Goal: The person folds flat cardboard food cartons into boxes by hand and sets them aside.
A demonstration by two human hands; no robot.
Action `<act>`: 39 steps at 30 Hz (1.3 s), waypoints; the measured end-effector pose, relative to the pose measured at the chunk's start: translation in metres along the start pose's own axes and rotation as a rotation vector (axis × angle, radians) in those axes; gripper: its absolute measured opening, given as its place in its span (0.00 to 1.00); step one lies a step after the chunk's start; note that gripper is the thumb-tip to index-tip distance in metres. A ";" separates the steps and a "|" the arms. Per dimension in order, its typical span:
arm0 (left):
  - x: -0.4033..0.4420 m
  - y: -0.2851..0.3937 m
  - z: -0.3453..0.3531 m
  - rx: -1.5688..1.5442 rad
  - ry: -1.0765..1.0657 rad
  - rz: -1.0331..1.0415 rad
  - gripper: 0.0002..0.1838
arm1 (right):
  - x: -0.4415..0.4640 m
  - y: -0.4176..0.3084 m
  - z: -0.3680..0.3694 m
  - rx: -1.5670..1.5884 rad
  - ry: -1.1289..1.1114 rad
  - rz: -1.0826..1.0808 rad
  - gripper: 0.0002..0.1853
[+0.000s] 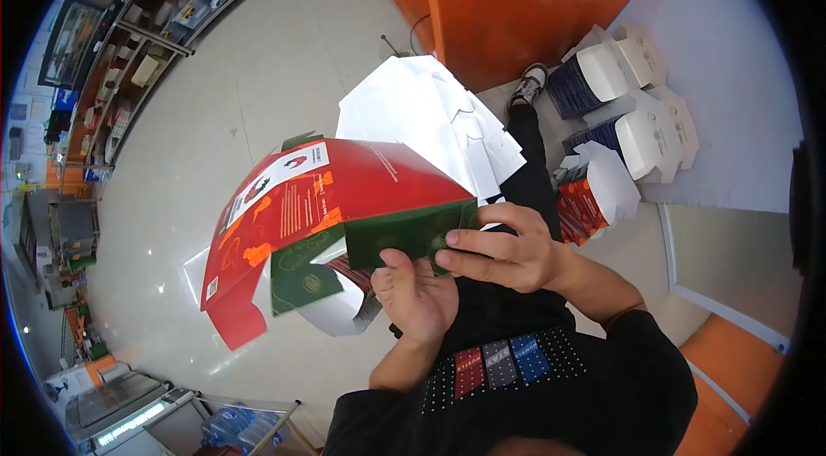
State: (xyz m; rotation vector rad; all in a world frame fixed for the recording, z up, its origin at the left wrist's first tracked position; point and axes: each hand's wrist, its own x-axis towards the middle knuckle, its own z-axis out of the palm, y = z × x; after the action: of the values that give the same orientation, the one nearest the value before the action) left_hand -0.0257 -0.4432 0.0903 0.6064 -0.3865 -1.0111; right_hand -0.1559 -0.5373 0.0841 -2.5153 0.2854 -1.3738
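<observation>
Two hands (419, 297) (516, 251), carton (344, 189) edge, floor (275, 69) beyond

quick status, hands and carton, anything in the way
Left hand and right hand both on red-and-green carton. Carton part folded, flaps open at far left end. White cardboard partly behind it; nothing seen blocking the hands.
</observation>
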 end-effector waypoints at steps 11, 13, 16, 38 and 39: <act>-0.006 -0.017 0.006 0.089 0.078 0.146 0.25 | 0.013 -0.009 0.004 0.008 0.105 0.172 0.18; -0.008 -0.021 -0.005 0.211 0.064 0.185 0.24 | 0.015 -0.009 0.005 0.061 0.079 0.208 0.18; -0.012 -0.028 -0.021 0.554 0.072 0.159 0.20 | 0.027 -0.015 -0.010 0.109 0.006 0.310 0.19; 0.003 0.001 -0.019 0.625 -0.218 0.030 0.19 | 0.023 -0.005 0.010 0.024 0.028 -0.137 0.13; 0.003 0.003 -0.019 0.616 -0.214 0.035 0.19 | 0.023 -0.007 0.011 0.038 0.029 -0.108 0.14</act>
State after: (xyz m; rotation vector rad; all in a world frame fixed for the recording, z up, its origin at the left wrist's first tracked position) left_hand -0.0113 -0.4394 0.0777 1.0409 -0.9120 -0.9224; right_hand -0.1347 -0.5356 0.0989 -2.5147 0.1299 -1.4422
